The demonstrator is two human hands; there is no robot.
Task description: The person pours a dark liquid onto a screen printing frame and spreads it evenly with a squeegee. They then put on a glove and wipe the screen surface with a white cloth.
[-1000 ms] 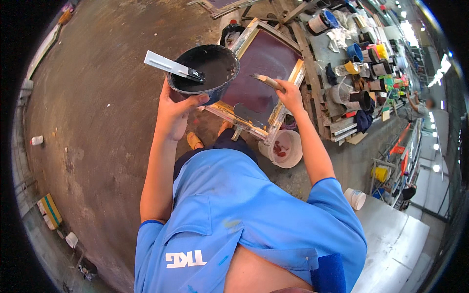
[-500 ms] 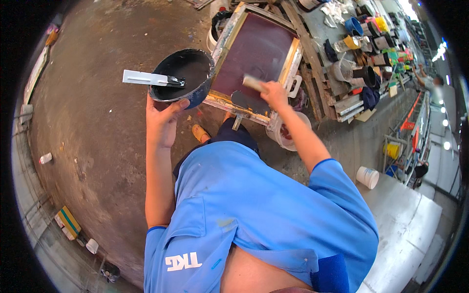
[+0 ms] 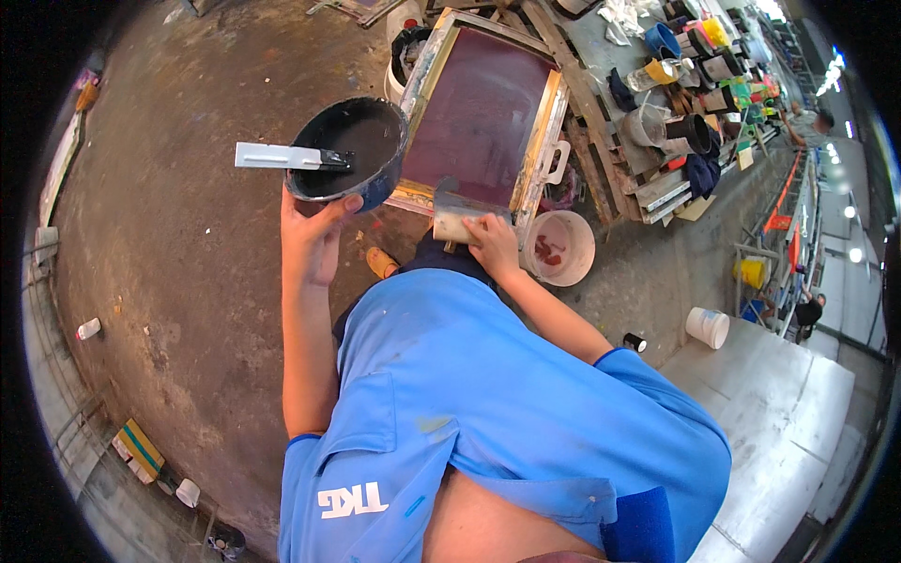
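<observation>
My left hand (image 3: pixel 313 230) is closed round the underside and near rim of a dark blue bowl (image 3: pixel 383 183), tilted so that its dark inside shows. Across the bowl's rim lies a spatula (image 3: pixel 265 156) with a pale handle; its other end is coated in black ink. My right hand (image 3: pixel 494 244) grips a wooden-handled squeegee (image 3: pixel 452 225) at the near end of a framed printing screen (image 3: pixel 556 103). The screen's dark maroon mesh (image 3: pixel 479 103) has a dark ink smear beside the squeegee. Whether the blade touches the mesh is hard to tell.
A whitish bucket (image 3: pixel 574 274) with reddish residue stands right of the screen. Another lined bucket (image 3: pixel 395 86) is at its far left. Wooden pallet slats (image 3: pixel 587 141) run alongside. Tubs and bottles crowd a surface at the right, including a blue tub (image 3: pixel 662 39). My sandalled foot (image 3: pixel 381 263) shows below.
My right hand has drawn the squeegee toward me and left, to the screen's near edge. More maroon mesh shows. The bowl in my left hand has stayed nearly in place.
</observation>
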